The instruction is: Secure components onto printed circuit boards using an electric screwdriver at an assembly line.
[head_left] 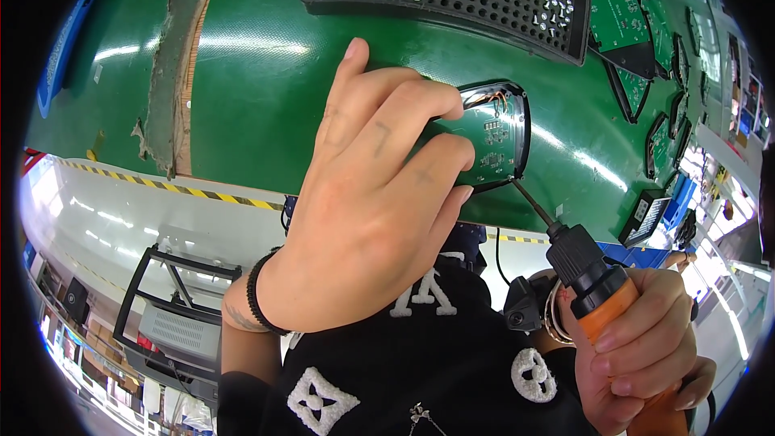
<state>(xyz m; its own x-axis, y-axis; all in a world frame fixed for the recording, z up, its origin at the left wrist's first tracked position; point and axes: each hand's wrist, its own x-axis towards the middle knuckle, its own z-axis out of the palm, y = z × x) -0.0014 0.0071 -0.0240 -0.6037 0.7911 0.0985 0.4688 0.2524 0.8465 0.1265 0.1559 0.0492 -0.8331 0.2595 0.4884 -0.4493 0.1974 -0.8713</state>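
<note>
A black plastic housing (pixel 526 125) with a green circuit board (pixel 494 149) inside lies on the green work mat. My left hand (pixel 367 186) covers its left part, with curled fingers gripping it and the little finger sticking out. In my right hand (pixel 642 355) is an orange and black electric screwdriver (pixel 577 257). Its thin bit slants up to the left, and the tip meets the housing's lower right corner. Whether a screw sits under the tip is too small to tell. The housing's left side is hidden by my fingers.
A black perforated tray (pixel 448 10) with several silver screws stands at the far side. More housings with boards (pixel 626 24) are stacked and spread along the right. A small black box (pixel 643 216) with a display sits near the right edge. A worn strip (pixel 179 64) crosses the mat at left.
</note>
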